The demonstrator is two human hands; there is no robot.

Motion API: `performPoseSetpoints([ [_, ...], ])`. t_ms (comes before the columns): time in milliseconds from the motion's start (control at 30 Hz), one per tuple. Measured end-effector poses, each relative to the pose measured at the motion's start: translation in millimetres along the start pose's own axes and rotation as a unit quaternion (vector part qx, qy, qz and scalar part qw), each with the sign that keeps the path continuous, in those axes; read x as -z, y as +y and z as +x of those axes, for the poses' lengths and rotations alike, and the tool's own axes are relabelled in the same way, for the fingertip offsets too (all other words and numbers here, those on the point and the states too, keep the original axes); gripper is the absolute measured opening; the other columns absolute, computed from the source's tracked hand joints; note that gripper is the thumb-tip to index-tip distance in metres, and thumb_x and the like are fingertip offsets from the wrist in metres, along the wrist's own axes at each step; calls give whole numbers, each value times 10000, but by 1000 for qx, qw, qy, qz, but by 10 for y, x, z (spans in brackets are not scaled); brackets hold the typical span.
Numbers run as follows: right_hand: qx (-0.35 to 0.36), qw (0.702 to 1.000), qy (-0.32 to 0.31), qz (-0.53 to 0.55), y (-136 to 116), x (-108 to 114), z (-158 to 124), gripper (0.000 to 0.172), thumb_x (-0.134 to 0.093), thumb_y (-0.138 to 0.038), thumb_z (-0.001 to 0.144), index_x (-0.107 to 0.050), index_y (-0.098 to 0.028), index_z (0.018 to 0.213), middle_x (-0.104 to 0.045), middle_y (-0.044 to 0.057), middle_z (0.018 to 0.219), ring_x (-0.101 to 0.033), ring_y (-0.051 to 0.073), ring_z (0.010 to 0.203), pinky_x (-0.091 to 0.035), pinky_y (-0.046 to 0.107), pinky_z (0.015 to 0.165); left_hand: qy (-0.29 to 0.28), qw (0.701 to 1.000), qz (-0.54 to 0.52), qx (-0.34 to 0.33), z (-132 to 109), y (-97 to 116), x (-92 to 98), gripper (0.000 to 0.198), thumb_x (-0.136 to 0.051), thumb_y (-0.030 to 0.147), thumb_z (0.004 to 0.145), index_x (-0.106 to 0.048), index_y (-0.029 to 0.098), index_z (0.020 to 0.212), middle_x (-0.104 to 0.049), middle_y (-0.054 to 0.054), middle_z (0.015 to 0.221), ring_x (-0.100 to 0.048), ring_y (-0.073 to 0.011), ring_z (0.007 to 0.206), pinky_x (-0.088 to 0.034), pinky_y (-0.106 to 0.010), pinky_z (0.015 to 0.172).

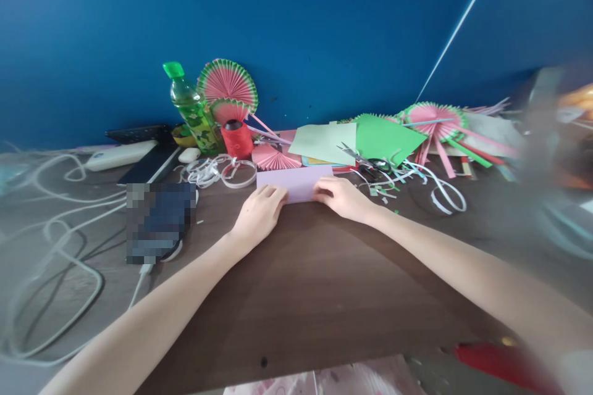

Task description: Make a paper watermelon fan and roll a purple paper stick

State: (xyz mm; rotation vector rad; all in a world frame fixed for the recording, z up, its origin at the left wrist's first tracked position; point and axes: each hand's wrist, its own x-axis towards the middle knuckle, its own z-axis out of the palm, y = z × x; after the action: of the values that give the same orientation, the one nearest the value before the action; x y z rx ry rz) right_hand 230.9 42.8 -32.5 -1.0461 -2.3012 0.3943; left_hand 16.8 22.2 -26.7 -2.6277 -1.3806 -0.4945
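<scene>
Nearest the viewer, two bare forearms run up from the near edge of the dark brown tabletop (pixel 301 296) and converge toward its middle. A blurred red object (pixel 491 355) lies at the near right edge.

The left hand (pixel 259 213) lies palm down with a low wrist and slightly raised knuckles. Its fingers are together and bent onto the near left end of a lilac paper strip (pixel 296 182). The right hand (pixel 343 196) mirrors it at the strip's near right end, fingers together and curled down onto the paper. The thumbs are hidden, so it cannot be told whether either hand pinches the edge or only presses on it.

The strip lies flat at the middle of the tabletop, touching both hands and reaching just beyond the fingertips. Its long axis runs left to right, across the line of the arms, and each hand is equally near to its own end.

Left of the left hand are a phone (pixel 160 222) and loose white cables (pixel 55 247). Just beyond the strip lie white paper loops (pixel 217 171), scissors (pixel 359 157) and green sheets (pixel 384 136). Farther still are a small pink folded fan (pixel 273 158), a red thread spool (pixel 237 139) and a green bottle (pixel 192 111), against a blue wall (pixel 324 24).
</scene>
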Motion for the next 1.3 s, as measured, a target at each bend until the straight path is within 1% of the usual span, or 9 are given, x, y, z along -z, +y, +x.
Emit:
performPoseSetpoints([
  [167,-33,999,11,-11,-6,-12,-1,94,-602,-172,789,-543,-165,715,-542,12,706,-485,147,697,-370,260,657,13,1000,-5,-8,5,-8,7,152,-444,202,864,-577,163,800,-593,-49,839,-505,-184,817,-417,-307,756],
  [300,-7,999,28,-47,15,-32,-16,91,-593,-179,796,-527,-167,733,-541,30,775,-480,162,753,-369,278,702,4,1000,12,-13,5,-13,14,158,-451,203,861,-582,161,783,-599,-41,815,-521,-177,801,-418,-298,753],
  [500,35,996,16,-84,25,-32,-36,100,-569,-218,818,-544,-162,739,-556,43,772,-486,172,756,-361,300,729,19,997,64,-36,-16,1,26,211,-397,201,888,-588,164,804,-610,-41,788,-545,-167,783,-408,-277,700],
  [700,21,999,-2,-38,-8,-15,-24,141,-509,-190,848,-543,-165,714,-548,37,759,-483,155,720,-370,284,684,24,997,69,-28,-25,19,30,233,-366,177,890,-573,166,786,-600,-42,758,-537,-169,766,-401,-281,671],
  [800,-8,1000,-12,-8,-11,-21,-9,128,-532,-176,829,-538,-162,702,-536,30,745,-482,148,699,-375,275,666,31,995,83,-41,-27,18,27,201,-392,159,874,-579,171,803,-598,-45,800,-530,-172,777,-401,-283,660],
  [867,-13,1000,0,-11,-9,-32,-9,107,-549,-177,817,-531,-162,713,-528,31,752,-482,154,719,-378,276,674,34,993,99,-56,-26,16,25,203,-405,167,869,-586,171,777,-595,-53,829,-526,-178,789,-403,-290,666],
  [967,8,999,20,-39,-9,-48,-21,53,-545,-162,816,-529,-168,766,-536,45,810,-484,171,788,-380,288,719,26,991,113,-62,-24,16,24,237,-404,198,877,-590,170,731,-587,-54,812,-525,-178,775,-405,-288,661],
  [1133,68,993,5,-93,-17,-37,-41,68,-504,-152,841,-554,-165,797,-570,54,827,-498,175,796,-368,294,731,29,991,115,-64,-30,21,31,216,-397,197,884,-586,168,786,-598,-39,778,-540,-171,760,-397,-277,631],
  [1300,68,994,2,-89,-16,-16,-25,101,-529,-198,840,-576,-165,757,-582,46,772,-510,166,746,-367,294,711,8,995,85,-43,-27,32,36,191,-399,170,877,-576,162,806,-622,-44,800,-554,-180,801,-402,-281,670],
])
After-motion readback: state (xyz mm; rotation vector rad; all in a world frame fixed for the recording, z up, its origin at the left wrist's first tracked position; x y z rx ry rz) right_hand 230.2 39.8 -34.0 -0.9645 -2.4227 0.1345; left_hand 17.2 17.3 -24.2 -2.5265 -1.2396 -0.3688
